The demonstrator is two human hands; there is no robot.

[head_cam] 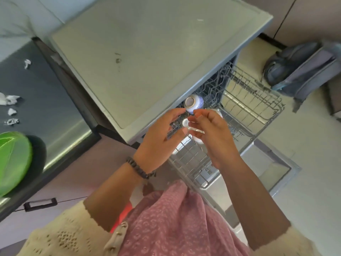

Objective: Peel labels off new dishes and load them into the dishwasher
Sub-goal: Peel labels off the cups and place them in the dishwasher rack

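Pale floor tiles fill the right of the view, and a grey backpack (302,69) is propped at about two o'clock. At the centre, an open dishwasher (147,58) is seen from above, with its upper rack (245,108) pulled out toward four o'clock and the lowered door (267,169) beneath it. A blue-and-white bowl (194,104) has been set upside down at the rack's inner end, near twelve o'clock from the hands. At nine o'clock, scraps of torn labels (11,106) lie on a dark steel counter (46,100), and a green plate (13,159) is seen at its near edge.

The loading step is judged to be in hand, with label peeling apparently done for this piece. A small white dish (185,123), possibly a spoon or saucer, is held between both hands just above the rack; its exact shape cannot be made out because of blur and the fingers in front.

The left hand (160,137) is seen with fingers (177,112) partly spread and gently curved, the thumb touching the white piece. The right hand (214,133) is seen with fingers (200,113) drawn together in a pinch on the same piece or its neighbour; which one cannot be told.

For the next move, the piece would need to be lowered between the wires beside the bowl, tilted so that it drains and knocks nothing.
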